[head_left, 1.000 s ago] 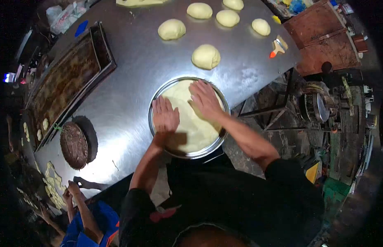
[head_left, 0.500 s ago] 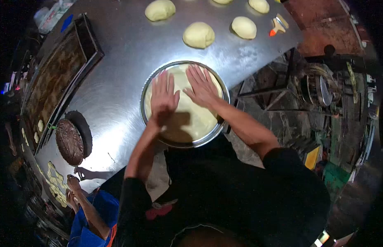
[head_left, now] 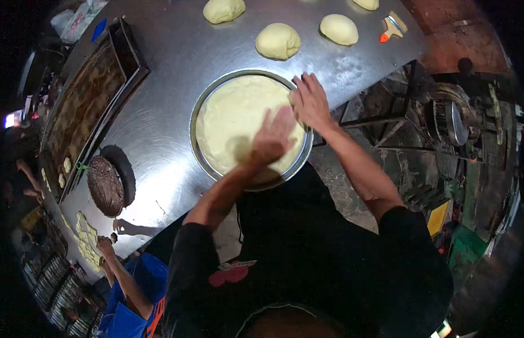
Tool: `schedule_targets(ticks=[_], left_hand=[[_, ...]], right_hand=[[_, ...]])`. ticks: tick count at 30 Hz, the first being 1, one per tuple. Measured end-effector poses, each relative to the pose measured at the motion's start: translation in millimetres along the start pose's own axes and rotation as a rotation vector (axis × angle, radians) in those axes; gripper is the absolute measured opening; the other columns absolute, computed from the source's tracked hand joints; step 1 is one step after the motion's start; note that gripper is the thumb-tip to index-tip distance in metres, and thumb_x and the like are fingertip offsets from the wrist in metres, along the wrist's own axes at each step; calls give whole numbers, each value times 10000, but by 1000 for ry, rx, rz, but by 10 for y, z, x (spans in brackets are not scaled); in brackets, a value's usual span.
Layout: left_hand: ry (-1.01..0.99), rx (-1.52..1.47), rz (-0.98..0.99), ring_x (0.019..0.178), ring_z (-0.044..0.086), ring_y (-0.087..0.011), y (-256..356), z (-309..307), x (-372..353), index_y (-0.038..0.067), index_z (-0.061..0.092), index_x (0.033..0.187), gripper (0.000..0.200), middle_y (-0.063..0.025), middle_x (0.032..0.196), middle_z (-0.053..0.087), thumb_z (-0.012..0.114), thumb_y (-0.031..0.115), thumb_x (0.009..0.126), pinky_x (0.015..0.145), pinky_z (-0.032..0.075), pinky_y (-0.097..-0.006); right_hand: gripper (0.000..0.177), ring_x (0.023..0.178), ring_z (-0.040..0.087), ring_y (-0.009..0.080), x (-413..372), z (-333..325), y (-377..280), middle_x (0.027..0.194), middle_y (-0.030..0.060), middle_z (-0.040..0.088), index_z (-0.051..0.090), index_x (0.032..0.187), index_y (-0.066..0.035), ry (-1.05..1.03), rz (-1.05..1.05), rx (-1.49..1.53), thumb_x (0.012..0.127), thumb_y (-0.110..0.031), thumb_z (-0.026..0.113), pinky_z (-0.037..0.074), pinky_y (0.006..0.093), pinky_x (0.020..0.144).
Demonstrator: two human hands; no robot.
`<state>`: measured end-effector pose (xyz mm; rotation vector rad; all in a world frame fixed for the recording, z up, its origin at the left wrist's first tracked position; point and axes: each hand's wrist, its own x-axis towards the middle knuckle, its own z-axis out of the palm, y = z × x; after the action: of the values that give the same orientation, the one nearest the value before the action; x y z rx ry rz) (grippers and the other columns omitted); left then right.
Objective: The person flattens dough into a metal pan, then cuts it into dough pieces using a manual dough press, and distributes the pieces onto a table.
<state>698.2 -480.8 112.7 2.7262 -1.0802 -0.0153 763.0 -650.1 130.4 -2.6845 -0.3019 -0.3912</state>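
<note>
A round metal pan (head_left: 195, 141) stands at the front edge of the steel table, with a flat sheet of pale dough (head_left: 231, 121) spread across its bottom. My left hand (head_left: 274, 138) is over the right part of the dough, slightly blurred, its fingers stretched out. At the pan's upper right rim is my right hand (head_left: 311, 101), fingers extended and holding nothing. Beyond the pan rest several dough balls, the nearest a large dough ball (head_left: 278, 40) and a smaller dough ball (head_left: 338, 29). A brush with a red-tipped handle (head_left: 393, 27) lies at the far right.
On the left are dark baking trays (head_left: 84, 96) and a round dish of brown paste (head_left: 106, 186) with a green-handled tool. Another person's hands (head_left: 105, 248) work at strips of dough (head_left: 86, 239) at lower left. A metal frame (head_left: 380, 127) stands right of the table (head_left: 166, 112).
Both hands were flat on the dough. My left hand has moved right and toward me across it; my right hand has shifted right to the pan's rim.
</note>
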Motion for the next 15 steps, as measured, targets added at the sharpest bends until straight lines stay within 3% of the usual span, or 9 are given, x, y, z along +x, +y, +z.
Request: schedule_targets(ticks=[2, 5, 7, 9, 10, 11, 12, 14, 15], left_hand=[[25, -36, -70, 1414, 228, -313, 136, -103, 82, 30, 425, 1378, 669, -189, 1488, 313, 514, 473, 884, 1136, 129, -551], [18, -57, -33, 1406, 248, -299, 117, -213, 86, 28, 385, 1403, 606, -186, 1505, 283, 485, 396, 932, 1145, 167, -482], [237, -1108, -384, 1315, 413, -271, 53, -474, 3, 3, 485, 1328, 477, -217, 1409, 431, 462, 312, 966, 1089, 308, -373], [-167, -1173, -592, 1115, 586, -227, -22, -990, -432, -11, 601, 1202, 390, -199, 1194, 620, 470, 273, 970, 961, 427, -286], [-221, -1307, -792, 965, 646, -185, 45, -1082, -669, -14, 685, 1051, 391, -143, 995, 704, 478, 306, 967, 883, 468, -285], [-418, -1187, -757, 908, 649, -179, -12, -1074, -932, -13, 695, 1026, 427, -119, 926, 710, 452, 335, 979, 857, 475, -305], [-447, -1364, -794, 786, 622, -171, 79, -1096, -1138, -17, 710, 966, 483, -108, 842, 698, 439, 383, 981, 786, 477, -307], [-618, -1247, -839, 671, 514, -168, 46, -581, -1616, 5, 713, 977, 551, -91, 851, 693, 411, 466, 981, 699, 454, -299], [-600, -1339, -915, 743, 547, -178, 137, -556, -1675, 17, 661, 1090, 534, -95, 948, 678, 399, 471, 986, 725, 467, -313]], right_hand=[[334, 1203, 452, 352, 55, 14, 3, 1201, 171, 558, 611, 1137, -27, 21, -38, -87, 905, -255, 537, 383, 441, 966], [267, 988, 528, 321, 65, -72, 56, 1002, 149, 588, 632, 1007, -9, -66, 66, 76, 884, -234, 555, 412, 456, 841], [248, 983, 532, 319, 75, -162, 93, 987, 153, 589, 632, 977, -12, -85, 119, 20, 884, -229, 555, 416, 448, 826], [220, 939, 550, 324, -173, -219, 169, 922, 164, 592, 624, 907, -18, -82, 207, -69, 872, -227, 568, 425, 442, 777], [220, 939, 550, 324, -299, -274, 225, 922, 164, 592, 624, 907, -18, -64, 224, -71, 872, -227, 568, 425, 442, 777], [234, 909, 571, 340, -441, -337, 271, 890, 175, 601, 619, 907, -12, -74, 263, -99, 866, -238, 571, 435, 459, 761], [250, 880, 592, 356, -565, -399, 318, 858, 186, 609, 615, 908, -7, -77, 306, -131, 859, -248, 575, 445, 477, 745], [265, 870, 609, 374, -898, -557, 395, 859, 202, 623, 610, 923, 1, -148, 487, -37, 842, -249, 581, 458, 489, 749], [283, 860, 627, 391, -1101, -654, 416, 861, 218, 638, 605, 937, 9, -244, 635, 71, 825, -250, 587, 472, 502, 752]])
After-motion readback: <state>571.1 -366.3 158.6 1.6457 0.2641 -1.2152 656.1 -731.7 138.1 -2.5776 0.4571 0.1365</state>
